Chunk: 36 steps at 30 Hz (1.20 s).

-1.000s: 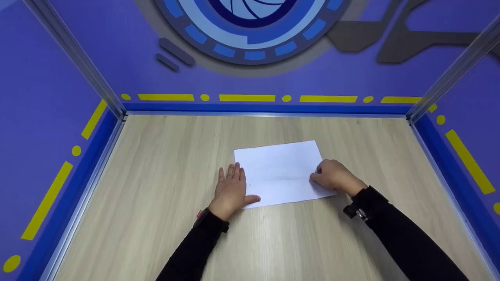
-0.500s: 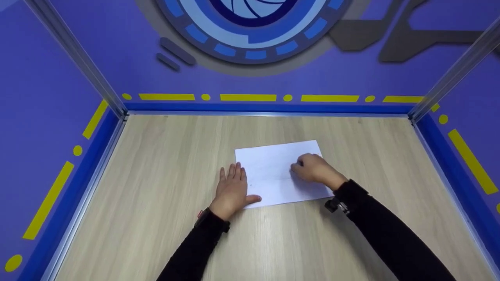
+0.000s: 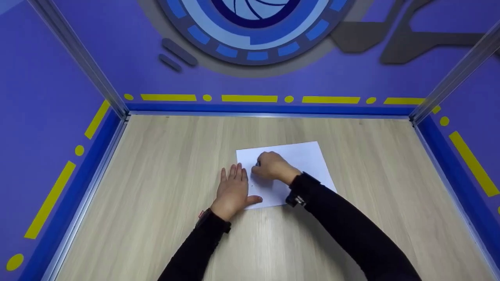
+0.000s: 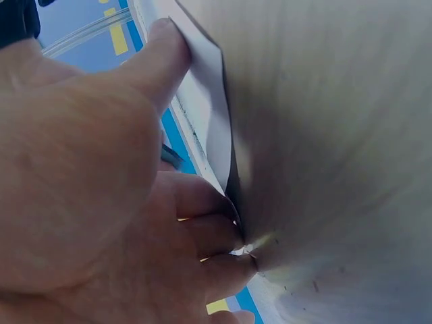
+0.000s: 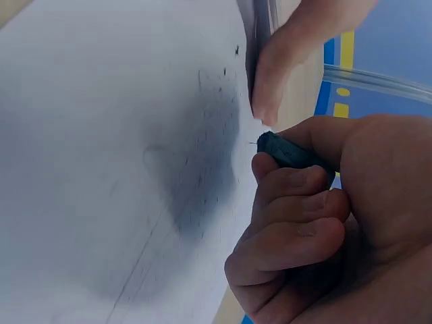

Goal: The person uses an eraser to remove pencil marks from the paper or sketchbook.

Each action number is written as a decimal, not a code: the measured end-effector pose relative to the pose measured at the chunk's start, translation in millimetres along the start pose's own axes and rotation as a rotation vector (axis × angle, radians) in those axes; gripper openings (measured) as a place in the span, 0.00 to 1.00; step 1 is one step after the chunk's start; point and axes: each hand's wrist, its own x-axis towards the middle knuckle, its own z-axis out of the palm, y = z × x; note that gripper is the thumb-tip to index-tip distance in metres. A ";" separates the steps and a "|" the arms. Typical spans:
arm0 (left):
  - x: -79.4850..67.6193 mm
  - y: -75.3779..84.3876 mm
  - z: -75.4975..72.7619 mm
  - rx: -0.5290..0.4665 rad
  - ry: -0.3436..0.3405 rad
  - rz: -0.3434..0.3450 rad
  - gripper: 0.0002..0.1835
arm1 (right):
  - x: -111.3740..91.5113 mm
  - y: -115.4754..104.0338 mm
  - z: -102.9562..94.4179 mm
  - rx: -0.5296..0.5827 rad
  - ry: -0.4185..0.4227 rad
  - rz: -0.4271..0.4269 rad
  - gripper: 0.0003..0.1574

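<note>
Over white rectangular paper sheet (image 3: 306, 162), right hand (image 3: 273, 167) clamped round stubby dark-teal piece (image 5: 293, 152); on left edge, left hand (image 3: 231, 193) straight-fingered.

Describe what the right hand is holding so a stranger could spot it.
On the wood-grain table lies a white sheet. Over its left part, the right hand grips a small stubby piece. Its dark teal colour sets it apart from the sheet.
</note>
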 end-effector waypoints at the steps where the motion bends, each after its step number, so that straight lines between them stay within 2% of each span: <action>1: -0.2 -0.2 0.4 0.005 0.000 0.001 0.63 | 2.3 -2.0 2.8 -0.007 -0.006 0.003 0.17; 6: 0.2 0.3 -0.6 0.027 -0.004 -0.003 0.63 | 8.2 -1.4 10.5 -0.046 -0.011 0.024 0.19; 10: 0.8 2.0 0.4 0.022 0.002 0.000 0.63 | 4.5 12.4 6.3 -0.034 -0.005 0.055 0.21; 18: -1.4 2.0 -3.4 0.035 -0.029 -0.008 0.63 | -18.0 69.4 -13.2 0.050 0.025 0.132 0.21; 20: 1.5 -2.1 3.4 0.018 -0.012 -0.003 0.64 | -25.5 86.3 -18.9 0.064 0.032 0.148 0.23; 25: 3.6 -4.8 5.8 0.006 -0.007 -0.003 0.64 | -45.1 126.9 -33.6 0.078 0.029 0.201 0.28; 27: 0.8 -2.9 0.8 0.015 -0.023 -0.011 0.64 | -52.3 141.1 -38.8 0.080 0.027 0.214 0.27; 32: -0.4 -2.0 2.0 0.016 -0.016 -0.008 0.64 | -67.2 168.5 -48.8 0.112 0.031 0.276 0.19; 36: -1.7 1.1 -0.1 0.023 -0.018 -0.004 0.65 | -76.0 178.2 -51.8 0.110 0.040 0.313 0.19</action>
